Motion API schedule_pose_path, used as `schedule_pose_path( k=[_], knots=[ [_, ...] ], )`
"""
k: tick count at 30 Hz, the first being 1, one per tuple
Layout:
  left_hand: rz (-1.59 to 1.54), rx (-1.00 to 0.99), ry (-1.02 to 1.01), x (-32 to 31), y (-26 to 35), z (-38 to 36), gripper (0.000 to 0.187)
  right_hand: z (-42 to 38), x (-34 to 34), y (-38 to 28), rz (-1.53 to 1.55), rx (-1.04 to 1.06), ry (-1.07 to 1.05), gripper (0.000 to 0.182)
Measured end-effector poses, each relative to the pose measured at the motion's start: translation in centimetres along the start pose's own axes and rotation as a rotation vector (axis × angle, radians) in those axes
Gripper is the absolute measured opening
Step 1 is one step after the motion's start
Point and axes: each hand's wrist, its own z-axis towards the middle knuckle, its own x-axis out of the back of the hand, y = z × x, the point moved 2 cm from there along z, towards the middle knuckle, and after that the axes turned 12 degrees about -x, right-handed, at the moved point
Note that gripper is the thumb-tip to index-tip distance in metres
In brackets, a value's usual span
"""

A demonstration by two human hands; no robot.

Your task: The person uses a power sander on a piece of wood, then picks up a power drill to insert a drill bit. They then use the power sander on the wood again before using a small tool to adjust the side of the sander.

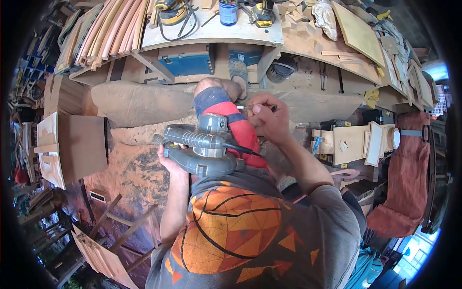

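Note:
A grey corded power tool with a ribbed handle and a round motor housing lies over my lap. My left hand supports it from its left side, the fingers partly hidden beneath the body. A black cord runs off its right end. To the upper right, my right hand is closed in a pinch, apart from the tool. A small thin piece with a pale tip sticks out from these fingers; its kind is too small to make out. My knee in red and navy shorts is behind the tool.
Ahead stands a workbench with a yellow sander, a blue can and a yellow-black drill. Stacked wood strips lie at its left. A black bucket sits below. A wooden box stands left.

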Motion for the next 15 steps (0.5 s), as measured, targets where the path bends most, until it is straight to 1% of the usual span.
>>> schedule_pose_path(
  k=[1, 2, 3, 4, 5, 6, 7, 9, 10, 11, 13, 14, 15],
  knots=[
    [-0.035, 0.046, -0.084, 0.1, 0.0, 0.0, 0.047, 0.0, -0.1, -0.3, -0.002, 0.008, 0.006, 0.005],
    [-0.074, 0.046, -0.150, 2.0, 0.1, 0.9, 0.054, 0.1, -0.4, -0.4, 0.227, -0.070, -0.082, 0.006],
    [-0.076, 0.050, -0.159, -0.3, -0.3, 0.3, 0.054, 0.4, -0.7, -0.5, 0.454, -0.148, -0.174, 0.007],
    [0.040, -0.025, 0.051, -2.2, -0.8, -0.7, 0.055, 0.5, -0.7, -0.6, 0.452, -0.140, -0.174, 0.007],
    [0.154, -0.101, 0.260, -3.8, -0.9, -1.4, 0.056, 0.7, -0.8, -0.5, 0.576, -0.206, -0.244, 0.011],
    [0.131, -0.062, 0.229, -4.1, -0.9, -1.8, 0.058, 0.7, -0.9, -0.6, 0.700, -0.270, -0.318, 0.015],
    [0.129, -0.063, 0.218, -4.0, -0.8, -2.0, 0.058, 0.7, -0.8, -0.8, 0.696, -0.261, -0.323, 0.015],
    [-0.112, 0.033, -0.040, -3.3, -0.9, -1.9, 0.057, 0.2, -1.0, -1.4, 0.741, -0.360, -0.361, 0.017],
    [-0.102, 0.055, -0.057, -1.7, -1.0, -1.2, 0.057, -0.1, -1.0, -2.1, 0.736, -0.349, -0.364, 0.017],
    [-0.103, 0.059, -0.067, -2.1, -1.1, -1.4, 0.057, -0.6, -1.5, -3.3, 0.714, -0.377, -0.352, 0.017],
    [-0.094, 0.085, 0.080, -4.3, -2.3, -2.2, 0.056, -1.0, -1.8, -5.5, 0.694, -0.389, -0.346, 0.017],
    [0.320, -0.068, 0.077, -6.1, -3.5, -3.3, 0.055, -1.1, -1.7, -6.5, 0.715, -0.414, -0.369, 0.017],
    [0.321, -0.068, 0.072, -5.5, -3.5, -3.3, 0.055, -1.3, -1.7, -6.8, 0.738, -0.444, -0.389, 0.017]
  ],
)
